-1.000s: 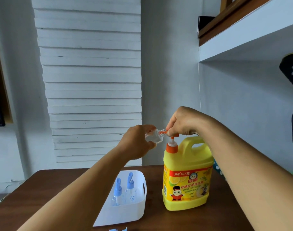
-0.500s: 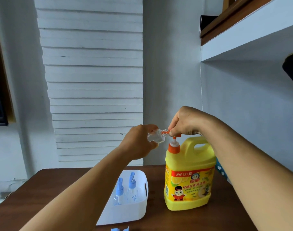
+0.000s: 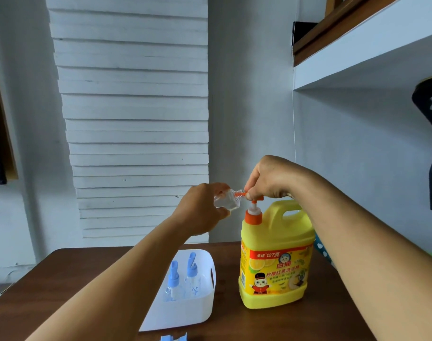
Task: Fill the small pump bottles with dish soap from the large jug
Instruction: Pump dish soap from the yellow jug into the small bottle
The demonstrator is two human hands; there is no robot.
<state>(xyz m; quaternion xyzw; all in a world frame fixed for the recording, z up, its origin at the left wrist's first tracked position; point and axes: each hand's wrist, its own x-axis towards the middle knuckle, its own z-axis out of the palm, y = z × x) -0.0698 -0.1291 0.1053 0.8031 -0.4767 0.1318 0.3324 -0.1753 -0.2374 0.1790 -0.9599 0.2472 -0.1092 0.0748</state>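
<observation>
At the near table edge lay a small blue part (image 3: 173,337), probably a pump top, though it was cut off by the frame. Behind it a white bin (image 3: 185,313) held two capped bottles (image 3: 183,284), upright and side by side. To its right the jug (image 3: 275,262) stood on the table (image 3: 62,279).

Above them, the left hand (image 3: 200,210) gripped an uncapped clear bottle (image 3: 226,202), tilted on its side with its mouth at the orange spout (image 3: 314,193) of the jug's pump. The right hand (image 3: 269,179) was curled over the pump head (image 3: 255,198), fingers closed on it. The bottle looked nearly empty, so filling seemed barely begun.

The risk lay at that narrow mouth. If the spout tip sat only at the rim and not inside, a hard press could send soap over the left fingers and down onto the table. A tilted bottle could also spill as it filled, and soapy fingers might let it slip. Pressing off-centre could rock the jug.
</observation>
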